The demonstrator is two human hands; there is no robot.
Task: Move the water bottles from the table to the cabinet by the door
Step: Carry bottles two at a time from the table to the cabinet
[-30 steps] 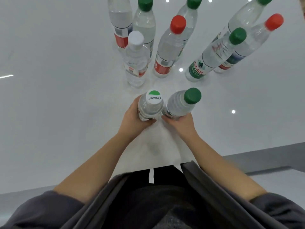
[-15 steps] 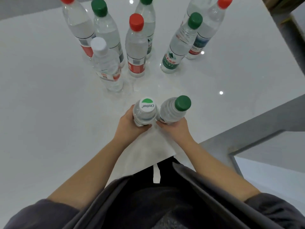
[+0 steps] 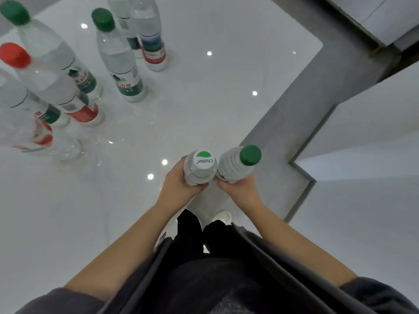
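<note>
Clear thin plastic, full of water, and there are two of them up in the head view: the left hand (image 3: 181,185) has its fingers wrapped round the body of the white-capped bottle (image 3: 199,168), and the right hand (image 3: 241,191) is curled round the lower body of the green-capped bottle (image 3: 237,165). Both are upright or nearly so, the green one tipped a touch outward, and they touch side to side. They hang in front of the body, off the table (image 3: 226,91), near its near right corner, above the legs and a white shoe (image 3: 223,217). Filled like this they should carry real weight, and the smooth walls will probably dent under a hard squeeze, so a full wrap low on the ribbed body looks a sounder hold than the cap. Back along the table's left edge and far-left corner the standing bottles (image 3: 120,64) wait in a loose cluster, well apart from the hands. To the right lies a grey floor strip (image 3: 317,98). At the top right sits a pale unit (image 3: 390,17); whether it is the cabinet I cannot tell, and no door shows. The table corner is the thing to swing clear of.
</note>
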